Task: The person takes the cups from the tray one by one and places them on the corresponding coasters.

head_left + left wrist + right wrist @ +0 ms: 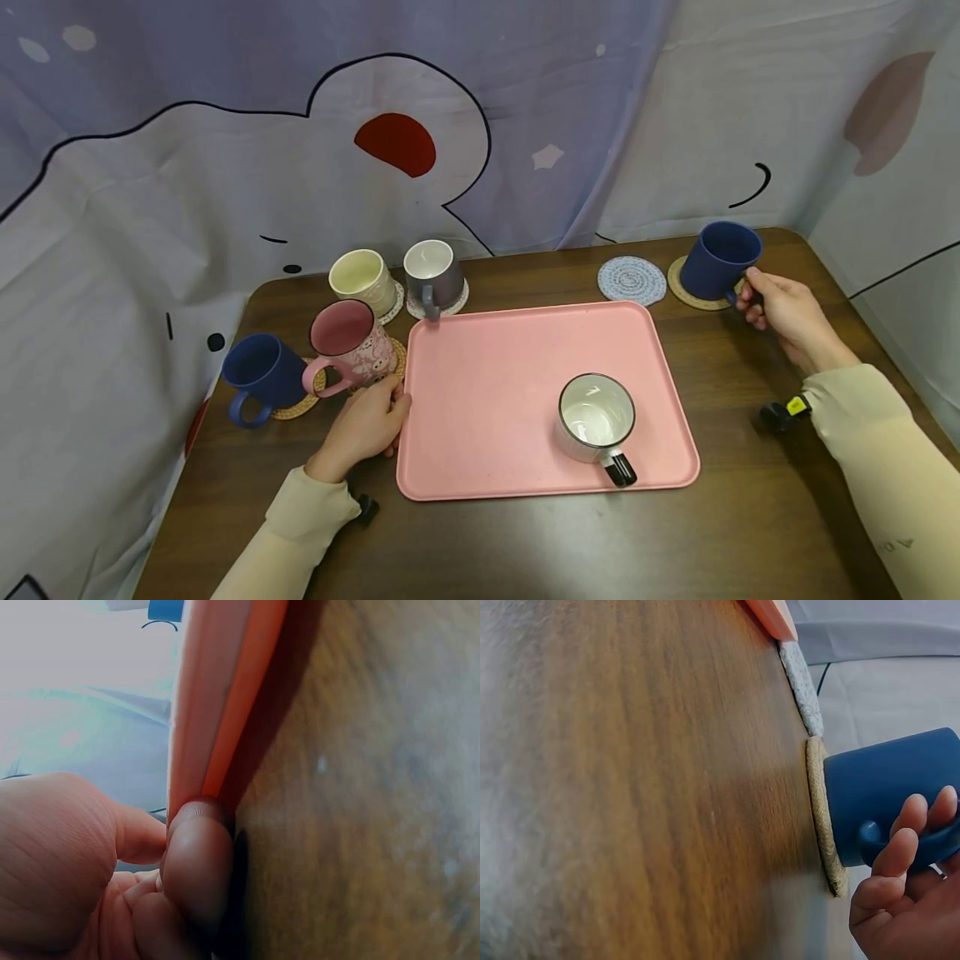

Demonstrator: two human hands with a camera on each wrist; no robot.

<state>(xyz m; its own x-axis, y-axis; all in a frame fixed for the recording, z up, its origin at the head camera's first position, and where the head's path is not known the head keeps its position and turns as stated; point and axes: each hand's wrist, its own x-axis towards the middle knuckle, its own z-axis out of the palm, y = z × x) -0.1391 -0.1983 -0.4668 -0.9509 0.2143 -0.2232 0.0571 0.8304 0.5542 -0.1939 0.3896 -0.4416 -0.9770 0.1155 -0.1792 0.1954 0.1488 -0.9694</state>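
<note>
At the back right of the table, my right hand (787,312) holds a blue mug (722,260) by its handle, fingers curled through it. The mug stands upright on a round tan coaster (822,814), and its base meets the coaster in the right wrist view. My left hand (365,421) pinches the left edge of a pink tray (480,400), thumb above and fingers below the rim (217,697). A white enamel-style mug (596,417) with a black rim and black handle stands on the tray's right half.
Left of the tray are a pink patterned mug (352,346), a second blue mug (266,371), a pale yellow cup (363,279) and a grey mug (435,279), all on coasters. A light blue woven coaster (632,280) lies behind the tray. A printed curtain (540,125) hangs behind the table.
</note>
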